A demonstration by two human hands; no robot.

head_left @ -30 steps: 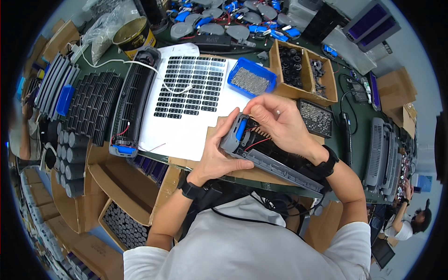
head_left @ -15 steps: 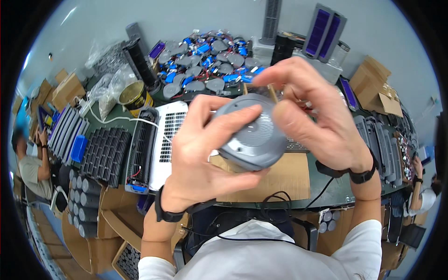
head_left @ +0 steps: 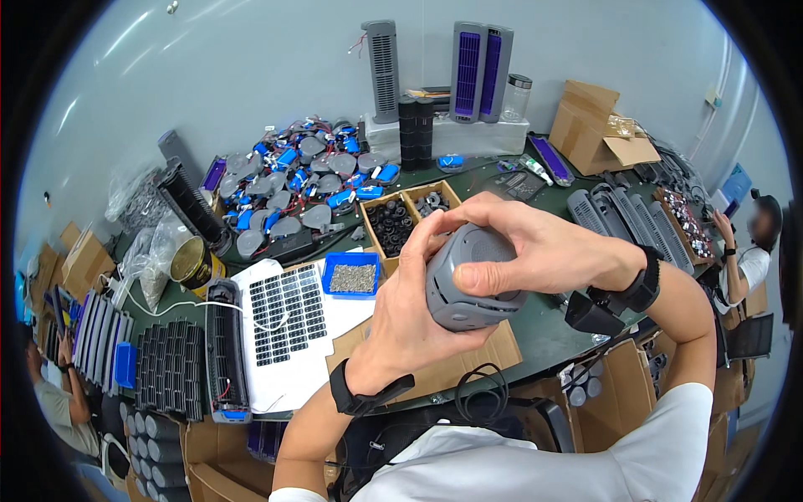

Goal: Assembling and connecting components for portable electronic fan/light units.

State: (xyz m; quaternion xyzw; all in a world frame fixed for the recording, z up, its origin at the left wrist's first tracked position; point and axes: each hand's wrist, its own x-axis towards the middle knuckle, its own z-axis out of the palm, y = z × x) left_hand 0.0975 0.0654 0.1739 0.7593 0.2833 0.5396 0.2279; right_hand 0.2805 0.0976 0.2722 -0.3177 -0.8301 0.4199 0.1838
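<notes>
Grey rounded plastic housing (head_left: 485, 244): sides partly hidden from me.
Left hand (head_left: 400, 320): fingers (head_left: 468, 337) wrapping it.
Right hand (head_left: 565, 255): gripping its top.

Between the cardboard sheet (head_left: 468, 364) and the slatted grey housings (head_left: 623, 216), bare green tabletop (head_left: 545, 329) is leaving room beneath my right hand (head_left: 556, 251). Beyond my left hand (head_left: 397, 316), the blue tray (head_left: 351, 293) and divided cardboard box (head_left: 412, 207) are standing in the way; looped black cable (head_left: 503, 390) is crowding the front edge.

Shot from a head-worn fisheye, looking down and forward. Sits pretty close to the left hand (head_left: 395, 322) and right hand (head_left: 556, 255), then runs super wide across the green workbench (head_left: 544, 330) and up the pale wall (head_left: 276, 67).
</notes>
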